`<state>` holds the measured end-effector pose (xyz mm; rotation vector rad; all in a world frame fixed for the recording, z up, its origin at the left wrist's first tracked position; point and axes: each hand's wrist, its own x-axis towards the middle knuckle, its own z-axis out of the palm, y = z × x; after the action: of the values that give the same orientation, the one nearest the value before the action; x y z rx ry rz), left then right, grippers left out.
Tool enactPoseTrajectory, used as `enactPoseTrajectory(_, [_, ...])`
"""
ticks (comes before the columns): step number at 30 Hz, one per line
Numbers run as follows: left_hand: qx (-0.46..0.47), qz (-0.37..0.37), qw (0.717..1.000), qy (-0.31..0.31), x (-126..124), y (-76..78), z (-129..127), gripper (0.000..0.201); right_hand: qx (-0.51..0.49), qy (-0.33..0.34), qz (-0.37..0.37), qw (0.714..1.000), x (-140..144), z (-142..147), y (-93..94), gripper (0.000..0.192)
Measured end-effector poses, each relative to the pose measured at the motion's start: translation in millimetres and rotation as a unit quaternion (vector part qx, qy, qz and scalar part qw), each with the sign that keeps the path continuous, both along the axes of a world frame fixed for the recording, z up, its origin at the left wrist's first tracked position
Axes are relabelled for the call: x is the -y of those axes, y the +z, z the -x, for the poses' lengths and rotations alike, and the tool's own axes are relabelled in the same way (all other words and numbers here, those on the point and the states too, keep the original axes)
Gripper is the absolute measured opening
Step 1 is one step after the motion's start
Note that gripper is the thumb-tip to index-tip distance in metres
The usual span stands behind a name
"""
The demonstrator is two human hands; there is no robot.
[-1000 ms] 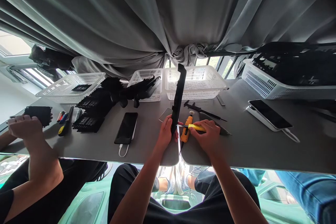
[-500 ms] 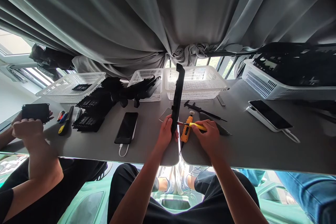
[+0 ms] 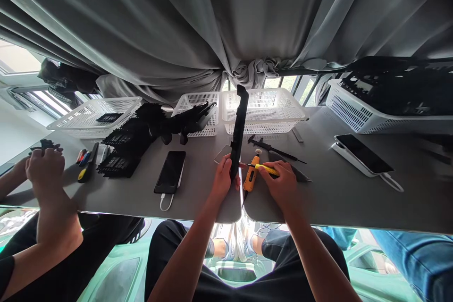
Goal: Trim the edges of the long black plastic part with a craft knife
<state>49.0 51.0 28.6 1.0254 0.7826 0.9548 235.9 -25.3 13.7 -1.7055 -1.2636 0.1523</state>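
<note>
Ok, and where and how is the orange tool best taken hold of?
Probably by its near half, from the near side: the orange tool lies pointing away, white disc at the far end, and the yellow-handled tool crosses its far half in view.

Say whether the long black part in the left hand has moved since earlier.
Yes: the long black part has tipped slightly left at the top, against the white rectangular plastic basket behind it.

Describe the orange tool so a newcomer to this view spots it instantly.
Find the gap between the grey tabletops, mid-view. Just right of it, near the right hand, lies the orange tool. Its orange body and round pale disc at the far end set it apart from the yellow-handled tool in that hand and the dark caliper beyond.
</note>
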Motion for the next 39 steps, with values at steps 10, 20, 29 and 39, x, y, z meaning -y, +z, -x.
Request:
enactPoseTrajectory(10, [0.015, 0.014, 1.0, 0.019, -1.4, 0.4, 1.0, 0.05, 0.004, 0.015, -0.011, 1.0, -0.9, 1.4, -0.4, 0.038])
enactPoseTrajectory(20, [0.016, 0.0, 1.0, 0.027, -0.2, 5.6, 0.6, 0.04, 0.037, 0.029, 0.005, 0.999, 0.7, 2.1, -1.6, 0.025])
enactPoseTrajectory(29, [0.018, 0.036, 0.999, 0.031, -1.8, 7.2, 1.6, 0.043, 0.062, 0.058, -0.005, 0.996, 1.4, 4.3, -0.6, 0.017])
enactPoseTrajectory(39, [0.035, 0.035, 0.998, 0.024, -4.9, -0.8, 1.5, 0.042, 0.06, 0.049, -0.017, 0.997, 1.4, 4.0, 1.1, 0.025])
